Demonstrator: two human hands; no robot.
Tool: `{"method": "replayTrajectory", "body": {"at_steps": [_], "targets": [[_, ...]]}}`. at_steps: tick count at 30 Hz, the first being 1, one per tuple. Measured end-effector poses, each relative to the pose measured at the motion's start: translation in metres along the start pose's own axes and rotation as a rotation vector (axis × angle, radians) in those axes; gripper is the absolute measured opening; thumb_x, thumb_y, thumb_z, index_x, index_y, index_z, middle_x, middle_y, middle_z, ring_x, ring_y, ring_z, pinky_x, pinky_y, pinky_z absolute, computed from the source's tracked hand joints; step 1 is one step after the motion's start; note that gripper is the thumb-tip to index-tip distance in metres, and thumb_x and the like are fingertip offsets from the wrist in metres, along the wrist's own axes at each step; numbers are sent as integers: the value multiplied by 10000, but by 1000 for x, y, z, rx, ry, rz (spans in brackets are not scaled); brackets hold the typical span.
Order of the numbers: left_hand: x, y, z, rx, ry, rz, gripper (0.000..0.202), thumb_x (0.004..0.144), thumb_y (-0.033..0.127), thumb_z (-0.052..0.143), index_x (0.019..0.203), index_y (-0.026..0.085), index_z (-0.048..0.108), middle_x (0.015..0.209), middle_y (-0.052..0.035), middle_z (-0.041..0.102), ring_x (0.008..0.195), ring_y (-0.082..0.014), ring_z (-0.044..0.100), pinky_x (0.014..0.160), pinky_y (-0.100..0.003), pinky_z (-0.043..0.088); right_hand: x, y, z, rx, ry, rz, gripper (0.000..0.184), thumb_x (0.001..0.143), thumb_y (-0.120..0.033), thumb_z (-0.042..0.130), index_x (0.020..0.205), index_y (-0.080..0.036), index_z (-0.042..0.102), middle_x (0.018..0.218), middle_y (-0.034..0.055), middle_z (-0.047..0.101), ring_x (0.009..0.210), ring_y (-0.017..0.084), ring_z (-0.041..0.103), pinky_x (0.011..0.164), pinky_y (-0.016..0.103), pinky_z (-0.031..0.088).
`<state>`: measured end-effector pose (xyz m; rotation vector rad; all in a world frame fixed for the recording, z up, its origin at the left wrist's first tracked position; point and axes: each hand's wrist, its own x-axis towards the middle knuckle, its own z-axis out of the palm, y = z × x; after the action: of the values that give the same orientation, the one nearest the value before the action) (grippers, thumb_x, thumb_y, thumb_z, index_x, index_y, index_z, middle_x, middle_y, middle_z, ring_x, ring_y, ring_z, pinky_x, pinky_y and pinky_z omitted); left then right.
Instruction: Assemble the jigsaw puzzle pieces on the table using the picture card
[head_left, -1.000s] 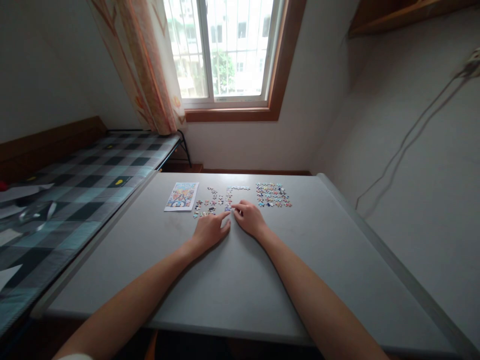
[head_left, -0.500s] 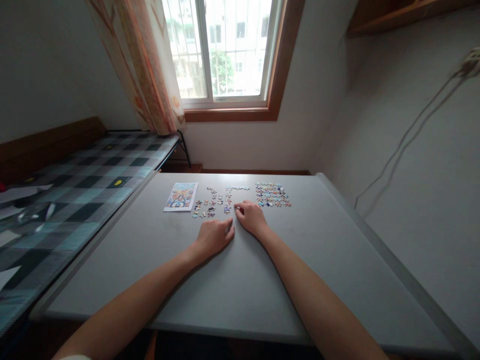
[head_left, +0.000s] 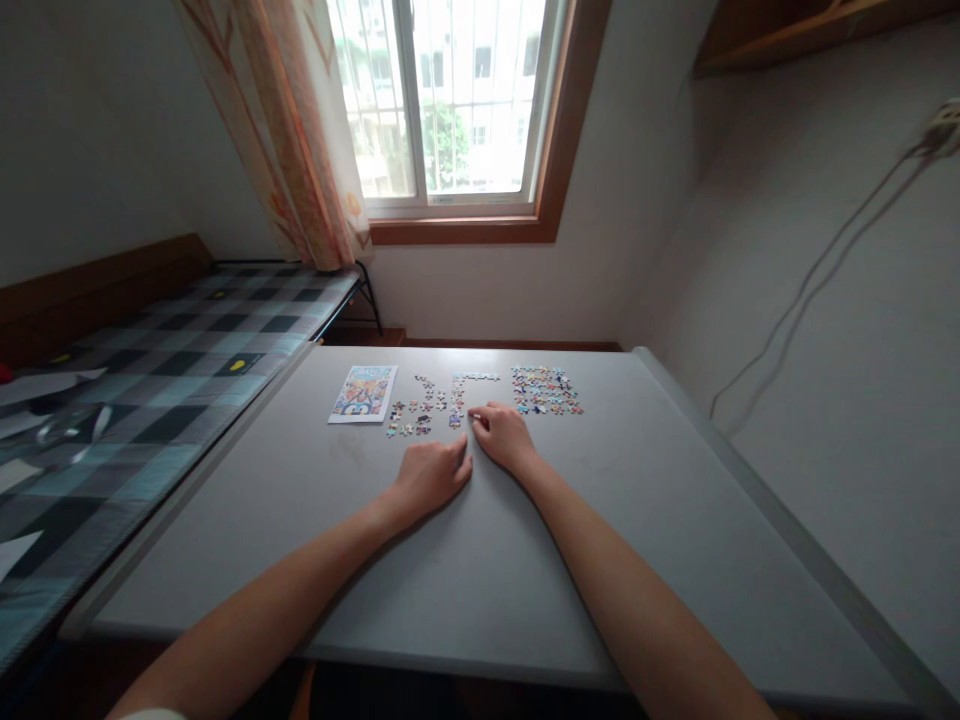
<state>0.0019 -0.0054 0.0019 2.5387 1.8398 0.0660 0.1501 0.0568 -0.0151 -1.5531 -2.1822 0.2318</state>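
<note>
My right hand (head_left: 504,436) rests on the table just right of a corner-shaped strip of joined jigsaw pieces (head_left: 457,400). Its thumb and index finger come together at the tips; anything between them is too small to make out. Nearer to me, my left hand (head_left: 433,474) lies on the tabletop, loosely curled, thumb apart from the fingers, holding nothing that I can see. Loose jigsaw pieces (head_left: 424,406) are scattered left of the strip. A denser block of jigsaw pieces (head_left: 546,390) spreads out beyond my right hand.
A printed picture sheet (head_left: 363,394) lies at the left of the grey table (head_left: 450,580). Along the left side stands a bed with a checked cover (head_left: 187,350), papers on it. A window (head_left: 450,110) and curtain (head_left: 292,130) are ahead; a cable (head_left: 810,268) hangs on the right wall.
My left hand has shifted slightly to the right, its thumb now closer to my right hand. The right hand stays almost still, and the jigsaw pieces look unchanged.
</note>
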Motion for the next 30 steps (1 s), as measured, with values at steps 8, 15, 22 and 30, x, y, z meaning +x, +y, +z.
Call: {"method": "replayTrajectory", "body": {"at_steps": [8, 15, 22, 30], "targets": [[0, -2, -1, -17, -4, -4, 420, 900, 444, 308, 1227, 300, 528, 792, -64, 691, 720, -227, 645, 671, -306, 435, -1, -1, -2, 3, -5, 2, 280, 836, -221, 473, 1022, -249, 681, 908, 39, 660, 846, 166, 582, 792, 266, 358], [0, -2, -2, -26, 2, -10, 405, 893, 442, 325, 1209, 307, 541, 773, -58, 690, 709, -221, 644, 657, -300, 431, 0, -1, -2, 14, -3, -1, 282, 834, -224, 471, 1016, -251, 685, 902, 35, 662, 834, 165, 582, 777, 266, 361], [0, 0, -4, -29, -14, -26, 409, 890, 449, 328, 1197, 294, 551, 780, -65, 687, 717, -219, 643, 662, -296, 428, 0, -3, -5, 13, -21, 13, 281, 842, -225, 470, 1025, -246, 683, 919, 43, 662, 861, 163, 582, 803, 263, 360], [0, -1, -4, -29, -21, -21, 420, 892, 454, 320, 1210, 293, 543, 796, -61, 690, 719, -212, 640, 678, -292, 427, 0, -2, -3, 11, -20, 11, 280, 843, -226, 469, 1027, -251, 679, 930, 38, 659, 867, 162, 577, 810, 268, 353]]}}
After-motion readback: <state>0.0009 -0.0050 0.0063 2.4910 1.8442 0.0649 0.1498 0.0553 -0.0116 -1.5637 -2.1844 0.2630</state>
